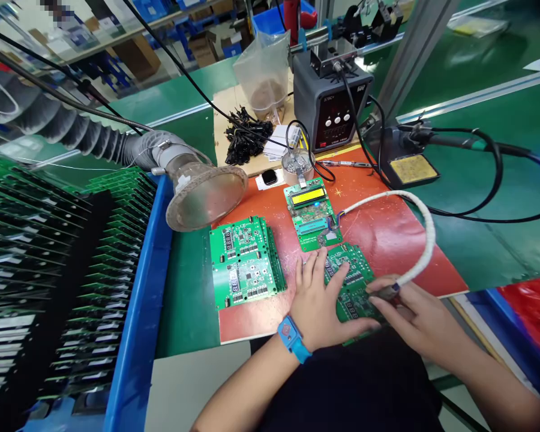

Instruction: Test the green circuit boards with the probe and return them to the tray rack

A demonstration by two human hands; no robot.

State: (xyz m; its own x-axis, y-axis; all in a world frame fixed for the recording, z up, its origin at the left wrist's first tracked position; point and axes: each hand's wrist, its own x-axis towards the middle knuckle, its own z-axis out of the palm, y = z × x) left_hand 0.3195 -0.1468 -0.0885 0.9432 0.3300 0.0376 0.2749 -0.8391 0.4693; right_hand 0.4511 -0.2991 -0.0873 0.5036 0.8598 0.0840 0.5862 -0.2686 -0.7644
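Observation:
My left hand [317, 300], with a blue wrist strap [293, 339], lies with spread fingers over the left part of a green circuit board [357, 288]. In my right hand [405, 312] is the dark plug [386, 292] of a white sleeved cable [427, 240], held against the board's right part. That cable runs to a small green board with a yellow display [308, 196] just behind. Left of my hands stands a stack of green circuit boards [247, 264]. My fingers hide the plug's tip.
A blue bin [139, 276] full of boards stands at the left, below a fume extractor hose [207, 195]. Behind are a soldering station [333, 102], black parts [247, 135] and a plastic bag [265, 75]. A soldering iron stand [411, 168] is at right.

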